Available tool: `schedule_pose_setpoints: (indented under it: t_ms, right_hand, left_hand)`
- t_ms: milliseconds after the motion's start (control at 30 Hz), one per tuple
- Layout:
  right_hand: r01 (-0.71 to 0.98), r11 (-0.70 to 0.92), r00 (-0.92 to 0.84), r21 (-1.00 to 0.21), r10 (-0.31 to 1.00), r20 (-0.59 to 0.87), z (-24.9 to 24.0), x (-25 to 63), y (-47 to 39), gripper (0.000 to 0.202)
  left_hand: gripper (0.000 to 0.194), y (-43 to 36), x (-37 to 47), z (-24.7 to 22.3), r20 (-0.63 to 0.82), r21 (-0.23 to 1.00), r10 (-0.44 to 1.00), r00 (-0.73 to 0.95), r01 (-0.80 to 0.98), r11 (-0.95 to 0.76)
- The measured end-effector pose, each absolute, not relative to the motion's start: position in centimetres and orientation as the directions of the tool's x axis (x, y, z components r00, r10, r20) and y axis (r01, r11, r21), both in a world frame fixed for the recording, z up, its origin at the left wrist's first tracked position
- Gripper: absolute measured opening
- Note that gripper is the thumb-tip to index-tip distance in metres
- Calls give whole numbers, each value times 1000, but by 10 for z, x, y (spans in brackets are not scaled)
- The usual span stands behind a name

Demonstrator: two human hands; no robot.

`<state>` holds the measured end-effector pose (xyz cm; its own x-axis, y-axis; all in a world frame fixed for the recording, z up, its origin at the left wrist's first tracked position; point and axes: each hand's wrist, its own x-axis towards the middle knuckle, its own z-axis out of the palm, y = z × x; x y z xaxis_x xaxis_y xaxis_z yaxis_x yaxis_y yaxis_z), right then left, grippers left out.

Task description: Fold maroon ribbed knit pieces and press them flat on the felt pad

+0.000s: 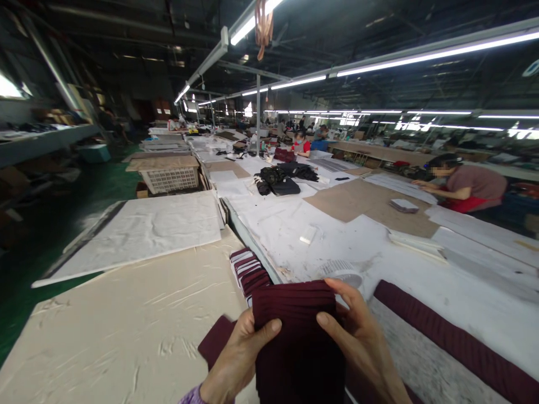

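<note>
Grip: left hand [238, 353] and right hand [362, 336] closed on maroon cloth stack [298, 342], one each side;
White-covered table [273, 227]: beyond;
Long maroon row [455, 339]: rightward;
Striped pile [251, 274]: just past left hand;
Top folds [295, 293]: between hands; probably best squared with even pressure

Two bare hands show, one left hand [236, 350] and one right hand [364, 339], on one stack of maroon cloth [298, 350]; its layers are several, too tightly pressed to count. There is one row of maroon and white pieces [249, 268], its pieces many and unclear in number. One long ridged maroon strip [455, 332] lies at the right. Farther off are one heap of dark cloth [278, 180], one small pale-topped stack [404, 206], one small white block [308, 234] and one slatted crate [172, 180]. Three co-workers are distinct: one bending person [480, 182], one person in red [302, 148], one person in blue [320, 144]; those behind are too small to number.
</note>
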<state>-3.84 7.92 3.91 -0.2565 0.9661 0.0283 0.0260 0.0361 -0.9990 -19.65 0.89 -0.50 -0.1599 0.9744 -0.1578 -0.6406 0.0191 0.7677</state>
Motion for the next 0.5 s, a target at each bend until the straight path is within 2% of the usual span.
schedule_pose_setpoints:
  t_ms: [133,333,400,500]
  right_hand:
    - [14,-36,-327,-999,944,-39,43,-35,80,45]
    - [8,-22,-388,-1000,921,-24,32,-30,80,47]
    - [28,21,-389,-999,921,8,30,-28,82,43]
    - [50,182,-368,-982,917,151,29,-26,82,35]
  left_hand:
    - [27,8,-198,-3,-152,782,976,-153,-623,24]
    - [25,8,-201,1,-146,773,982,-117,-633,40]
    - [27,8,-202,2,-142,774,984,-110,-632,41]
    - [27,7,-202,3,-140,774,986,-92,-632,51]
